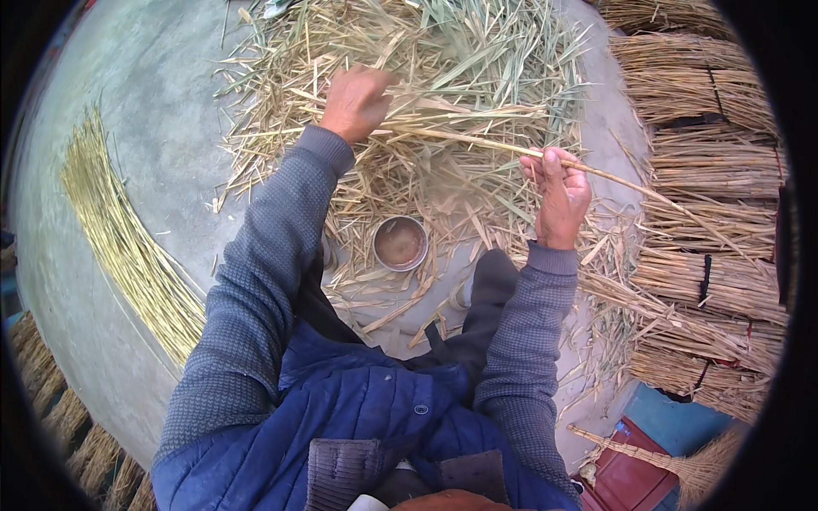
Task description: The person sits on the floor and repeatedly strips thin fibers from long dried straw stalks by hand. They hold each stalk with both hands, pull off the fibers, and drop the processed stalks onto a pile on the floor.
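Observation:
A long, thin reed stalk [626,184] slants across the front of me, and my right hand [560,198] pinches it between thumb and fingers. Its left end reaches close to my left hand [354,104], which is curled closed over the heap. Motion blurs those fingertips, so whatever they hold cannot be made out. Under both hands spreads a big heap of dry husks and green leaf strips [477,77]. Near my feet stands a small round metal bowl [400,244] with a brownish inside.
Stripped pale stalks [128,247] lie in a bundle on the concrete floor [179,111] at left. Tied reed bundles [707,170] are stacked along the right. A broom-like bundle [665,460] rests over a dark red panel [626,477] at lower right. More bundles [68,417] are at lower left.

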The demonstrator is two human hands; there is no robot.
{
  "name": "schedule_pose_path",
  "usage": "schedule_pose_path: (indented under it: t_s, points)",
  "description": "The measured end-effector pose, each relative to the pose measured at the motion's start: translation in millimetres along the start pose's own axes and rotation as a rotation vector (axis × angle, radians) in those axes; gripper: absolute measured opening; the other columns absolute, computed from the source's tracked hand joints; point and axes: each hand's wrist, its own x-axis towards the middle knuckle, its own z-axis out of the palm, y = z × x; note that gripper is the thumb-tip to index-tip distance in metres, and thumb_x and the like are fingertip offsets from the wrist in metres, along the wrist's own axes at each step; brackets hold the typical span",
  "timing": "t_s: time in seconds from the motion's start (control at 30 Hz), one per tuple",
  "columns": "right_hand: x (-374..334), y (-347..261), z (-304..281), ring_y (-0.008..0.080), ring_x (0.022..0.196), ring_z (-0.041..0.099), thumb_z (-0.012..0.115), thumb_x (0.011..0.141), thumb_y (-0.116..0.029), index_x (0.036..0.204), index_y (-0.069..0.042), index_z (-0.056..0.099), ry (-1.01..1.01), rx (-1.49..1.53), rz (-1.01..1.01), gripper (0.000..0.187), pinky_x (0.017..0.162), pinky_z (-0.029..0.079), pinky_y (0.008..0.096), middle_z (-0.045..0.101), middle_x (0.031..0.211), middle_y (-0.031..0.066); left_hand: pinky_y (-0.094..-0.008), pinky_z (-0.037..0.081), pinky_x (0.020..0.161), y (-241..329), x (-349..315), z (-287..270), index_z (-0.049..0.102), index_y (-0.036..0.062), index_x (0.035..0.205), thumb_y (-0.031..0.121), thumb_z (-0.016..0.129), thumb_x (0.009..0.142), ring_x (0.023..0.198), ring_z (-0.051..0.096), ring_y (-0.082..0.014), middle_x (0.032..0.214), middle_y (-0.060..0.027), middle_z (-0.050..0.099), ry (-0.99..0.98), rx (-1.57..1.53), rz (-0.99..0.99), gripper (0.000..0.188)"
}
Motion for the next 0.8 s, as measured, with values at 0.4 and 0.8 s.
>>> schedule_pose_path:
  t_s: [0.4, 0.8]
  points:
    - [2, 1, 5, 0.0233, 0.084, 0.073, 0.066, 0.097, -0.017, 0.110, 0.005, 0.059, 0.006, 0.038, -0.019, 0.027, 0.073, 0.059, 0.0287, 0.070, 0.096, 0.0161, -0.0305, 0.051, 0.065, 66, -4, 14, 0.077, 0.0058, 0.089, 0.024, 0.080, 0.082, 0.072, 0.066, -0.0161, 0.080, -0.0066, 0.072, -0.233, -0.866, -0.141, 0.020]
    - [-6, -6, -12, 0.0219, 0.083, 0.072, 0.067, 0.097, -0.016, 0.108, 0.002, 0.059, -0.021, 0.018, -0.085, 0.023, 0.078, 0.061, 0.0319, 0.070, 0.099, 0.0173, -0.0287, 0.053, 0.084, 19, 5, -7, 0.067, 0.0049, 0.095, 0.016, 0.078, 0.086, 0.084, 0.067, -0.0136, 0.090, -0.0059, 0.072, 0.016, -1.312, -0.627, 0.017]
